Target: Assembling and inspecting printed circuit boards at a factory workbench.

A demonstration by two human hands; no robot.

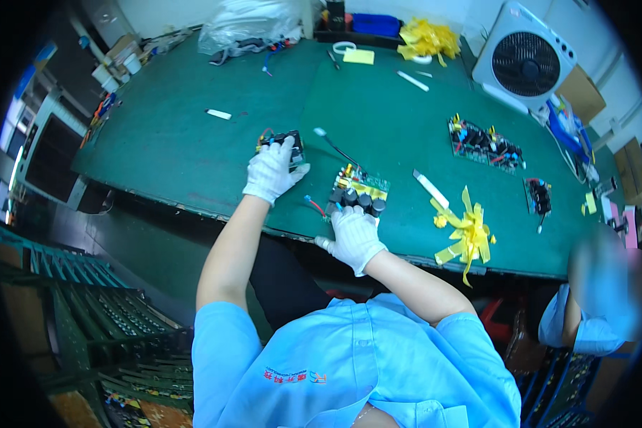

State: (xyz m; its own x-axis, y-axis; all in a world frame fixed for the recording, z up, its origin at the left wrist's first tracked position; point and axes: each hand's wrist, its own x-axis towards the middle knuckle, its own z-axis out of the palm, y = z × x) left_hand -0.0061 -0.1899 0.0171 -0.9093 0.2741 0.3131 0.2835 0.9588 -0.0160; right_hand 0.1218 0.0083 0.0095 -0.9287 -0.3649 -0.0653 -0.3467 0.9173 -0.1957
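Note:
My left hand (272,171), in a white glove, rests over a small circuit board (297,148) with dark parts and a red wire, its fingers curled onto the board. Closer to the table's front edge, my right hand (355,234), also gloved, grips the near side of a larger circuit board (367,191) with several black cylindrical capacitors and yellow parts. That hand hides part of the board's near edge. A short red and blue wire (315,205) sticks out at this board's left. Beyond it lies a black cable (339,148) with a white connector.
Right of my hands lie a utility knife (431,189) and a heap of yellow tape strips (471,232). Further right are a long circuit board (485,145) and a smaller one (539,196). A box fan (526,63) stands at the back right. A co-worker's sleeve (598,335) shows at right.

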